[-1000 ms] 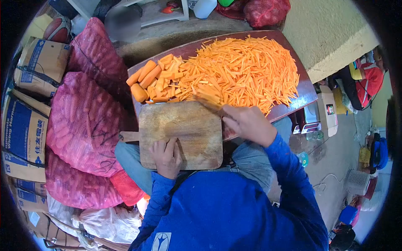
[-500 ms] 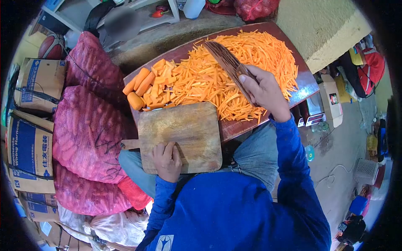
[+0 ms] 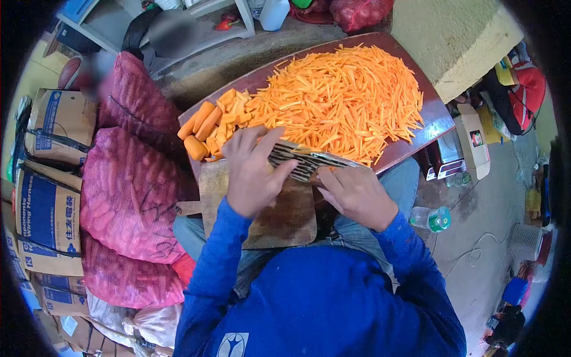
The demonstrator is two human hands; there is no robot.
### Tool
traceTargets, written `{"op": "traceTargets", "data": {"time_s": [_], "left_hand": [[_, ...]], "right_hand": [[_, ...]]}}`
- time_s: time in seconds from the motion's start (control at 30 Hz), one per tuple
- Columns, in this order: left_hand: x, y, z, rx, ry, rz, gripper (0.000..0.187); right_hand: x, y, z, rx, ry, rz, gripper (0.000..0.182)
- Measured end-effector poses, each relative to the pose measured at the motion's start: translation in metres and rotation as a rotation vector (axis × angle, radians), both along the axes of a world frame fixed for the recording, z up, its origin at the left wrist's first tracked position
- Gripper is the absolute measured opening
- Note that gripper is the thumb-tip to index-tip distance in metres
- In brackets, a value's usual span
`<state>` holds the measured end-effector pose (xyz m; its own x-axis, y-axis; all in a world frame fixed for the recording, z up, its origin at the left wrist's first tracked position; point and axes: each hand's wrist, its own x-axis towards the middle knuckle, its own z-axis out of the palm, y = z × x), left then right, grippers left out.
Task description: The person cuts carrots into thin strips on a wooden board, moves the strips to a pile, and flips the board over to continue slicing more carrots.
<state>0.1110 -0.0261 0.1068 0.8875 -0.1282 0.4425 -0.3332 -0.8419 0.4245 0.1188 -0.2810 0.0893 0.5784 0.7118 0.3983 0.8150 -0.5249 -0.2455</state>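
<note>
Head camera, and both hands are up over the wooden board (image 3: 282, 223)! Right hand (image 3: 360, 193) has its grip closed round the knife (image 3: 303, 162), the striped blade slanting between the two hands. Left hand (image 3: 256, 172): grip spread, thumb right by the blade. Just beyond, on the desk (image 3: 437, 119), sits a great heap of carrot sticks (image 3: 351, 98), with chunkier carrot pieces (image 3: 205, 122) at its left end.
</note>
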Motion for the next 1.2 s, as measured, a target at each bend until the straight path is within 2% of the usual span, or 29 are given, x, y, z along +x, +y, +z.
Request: {"op": "traceTargets", "data": {"time_s": [0.1,0.23,0.3,0.37,0.43,0.5,0.53,0.6,0.7,0.87,0.97,1.13,1.2], "left_hand": [[0.029,-0.009,-0.006,0.073,0.131,-0.067,0.070],[0.060,-0.010,-0.026,0.200,0.114,-0.036,0.069],[0.071,-0.004,-0.035,0.241,0.054,-0.031,0.062],[0.077,0.006,-0.043,0.327,-0.188,0.044,0.048],[0.074,0.021,-0.050,0.338,-0.193,0.092,0.045],[0.062,0.044,-0.057,0.357,-0.196,0.157,0.042],[0.054,0.058,-0.062,0.357,-0.150,0.218,0.039],[0.041,0.085,-0.068,0.349,-0.048,0.315,0.036],[0.030,0.121,-0.077,0.246,-0.012,0.296,0.036],[0.035,0.133,-0.089,0.228,0.058,0.276,0.045],[0.046,0.125,-0.093,0.305,0.105,0.272,0.051],[0.061,0.128,-0.099,0.368,0.249,0.430,0.066],[0.063,0.129,-0.101,0.359,0.229,0.409,0.067]], "right_hand": [[-0.001,-0.003,0.001,-0.084,-0.016,0.015,0.032],[0.001,-0.003,-0.005,-0.090,-0.096,0.046,0.034],[0.003,-0.001,-0.005,-0.101,-0.101,0.047,0.034],[0.002,0.002,-0.007,-0.122,-0.086,0.036,0.036],[-0.004,0.005,-0.011,-0.088,-0.049,0.047,0.031],[-0.015,0.007,-0.020,-0.036,0.133,0.070,0.035],[-0.022,0.009,-0.021,-0.027,0.138,0.080,0.035],[-0.033,0.012,-0.021,0.050,0.347,0.163,0.030],[-0.044,0.019,-0.020,-0.035,0.429,0.174,0.028],[-0.047,0.028,-0.026,-0.027,0.450,0.182,0.031],[-0.045,0.027,-0.019,-0.032,0.442,0.127,0.033],[-0.043,0.024,-0.019,-0.081,0.451,0.041,0.039],[-0.043,0.026,-0.023,-0.037,0.529,0.074,0.040]]}}
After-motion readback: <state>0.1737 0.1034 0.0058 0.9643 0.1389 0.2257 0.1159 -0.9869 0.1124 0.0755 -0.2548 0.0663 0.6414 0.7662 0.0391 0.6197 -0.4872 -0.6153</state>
